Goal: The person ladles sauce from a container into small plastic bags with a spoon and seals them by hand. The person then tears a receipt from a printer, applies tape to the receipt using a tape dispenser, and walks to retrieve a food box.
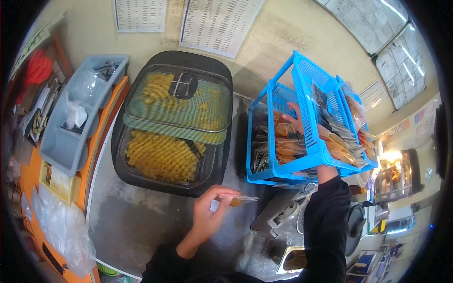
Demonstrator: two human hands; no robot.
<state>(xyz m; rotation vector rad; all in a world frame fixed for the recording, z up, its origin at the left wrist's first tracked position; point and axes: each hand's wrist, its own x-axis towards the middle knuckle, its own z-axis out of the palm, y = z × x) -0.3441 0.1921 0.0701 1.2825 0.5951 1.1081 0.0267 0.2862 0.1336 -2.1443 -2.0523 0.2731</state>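
Low in the middle of the head view, my left hand (212, 207) pinches a small clear plastic packet (240, 199) with something orange-brown inside. My right hand (295, 120) reaches into the lower tier of a blue plastic rack (278, 167), above several packets of orange-brown contents (289, 150). Its visible fingers are stretched out and apart. The rack's upper basket covers part of this hand and its wrist. In that upper basket lie more filled packets (337, 144).
A black pan (123, 162) left of the rack holds yellow crumbly food under a glass lid (212, 101) and mesh. Further left, a grey-blue divided tray (59, 153) stands on an orange surface. A portable gas stove (271, 219) sits below the rack.
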